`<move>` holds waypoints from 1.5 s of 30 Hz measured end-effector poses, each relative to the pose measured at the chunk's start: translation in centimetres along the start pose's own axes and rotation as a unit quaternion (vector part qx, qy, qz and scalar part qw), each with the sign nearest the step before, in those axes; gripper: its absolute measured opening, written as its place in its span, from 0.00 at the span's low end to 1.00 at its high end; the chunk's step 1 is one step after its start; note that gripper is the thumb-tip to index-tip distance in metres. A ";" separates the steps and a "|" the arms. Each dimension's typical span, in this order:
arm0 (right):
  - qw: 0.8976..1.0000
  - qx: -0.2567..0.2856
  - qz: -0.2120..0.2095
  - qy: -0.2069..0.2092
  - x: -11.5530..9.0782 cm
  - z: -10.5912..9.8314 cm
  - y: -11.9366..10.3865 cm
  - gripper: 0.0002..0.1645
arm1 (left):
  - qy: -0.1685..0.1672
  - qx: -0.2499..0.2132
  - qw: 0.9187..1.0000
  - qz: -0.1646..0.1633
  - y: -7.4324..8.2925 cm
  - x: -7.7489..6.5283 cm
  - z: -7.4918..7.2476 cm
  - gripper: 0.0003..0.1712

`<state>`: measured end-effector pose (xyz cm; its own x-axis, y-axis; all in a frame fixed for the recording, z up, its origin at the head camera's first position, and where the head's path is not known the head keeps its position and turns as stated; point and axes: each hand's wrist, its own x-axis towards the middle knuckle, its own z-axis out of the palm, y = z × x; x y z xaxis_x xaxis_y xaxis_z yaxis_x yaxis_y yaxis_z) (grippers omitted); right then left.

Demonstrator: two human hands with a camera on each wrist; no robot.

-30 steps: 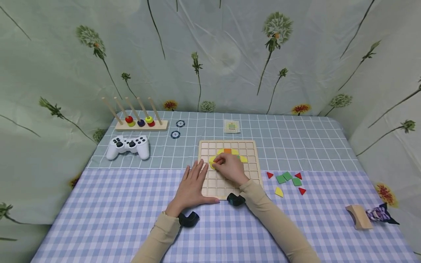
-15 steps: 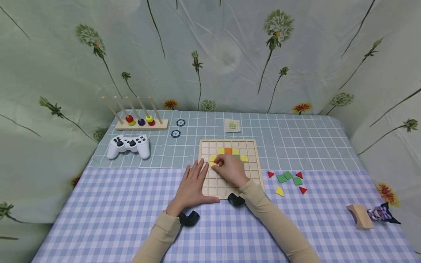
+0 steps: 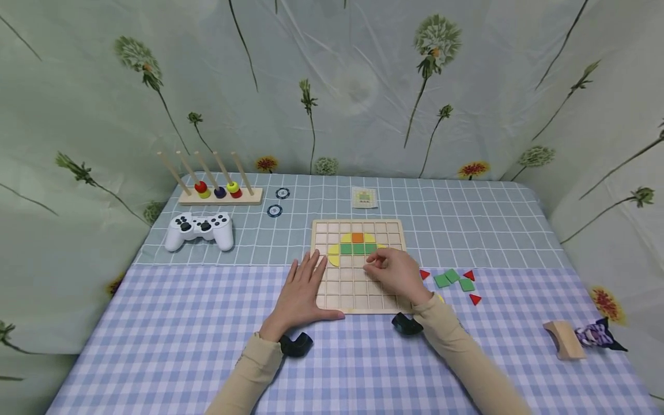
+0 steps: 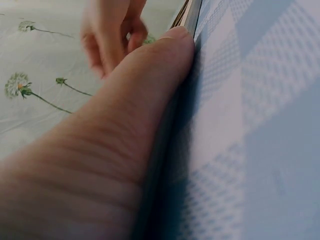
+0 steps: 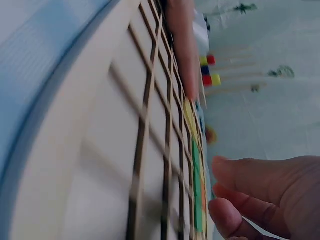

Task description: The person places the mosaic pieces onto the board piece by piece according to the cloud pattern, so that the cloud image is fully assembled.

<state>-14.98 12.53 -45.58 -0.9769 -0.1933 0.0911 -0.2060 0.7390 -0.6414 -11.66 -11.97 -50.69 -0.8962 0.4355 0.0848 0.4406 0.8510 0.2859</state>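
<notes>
A wooden grid board (image 3: 339,288) lies on the cloth, with several flat tiles set in its cells. An orange tile (image 3: 357,237) sits between yellow rounded tiles above a row of green tiles (image 3: 358,248). At the left end of that row are two yellow tiles (image 3: 334,260). My left hand (image 3: 300,295) rests spread along the board's left side, its thumb at the front edge. Over the board's right half is my right hand (image 3: 396,274), fingers loosely bent. In the right wrist view its thumb (image 5: 225,217) and fingers stand apart, with nothing seen between them.
Right of the board lie loose green tiles (image 3: 452,276), red triangles (image 3: 475,300) and a partly covered yellow tile. Behind stand a pattern card (image 3: 365,197), two round chips (image 3: 275,211), a game controller (image 3: 199,230) and a peg stand (image 3: 220,199). A wooden arch block (image 3: 566,340) lies far right.
My right hand has left the yellow tiles at the board's left and moved right, uncovering the green row. The left hand stays in place.
</notes>
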 end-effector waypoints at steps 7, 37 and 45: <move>1.000 -0.010 0.027 0.000 -2.1 -3.6 4.2 0.07 | 0.003 -0.015 1.000 0.004 -0.1 -0.3 -0.3 0.73; 0.995 -0.095 0.022 -0.025 -6.3 -8.0 9.2 0.13 | 0.002 -0.021 1.000 0.000 0.0 -0.3 -0.3 0.72; 0.998 -0.052 0.044 0.004 -6.5 -8.2 8.7 0.09 | 0.010 -0.018 1.000 0.008 0.2 -0.1 -0.5 0.72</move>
<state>-10.84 25.50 -45.51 -0.9919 -0.1192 0.0436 -0.1229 0.8157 -0.5653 -11.48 -12.03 -50.21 -0.8900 0.4427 0.1091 0.4532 0.8325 0.3186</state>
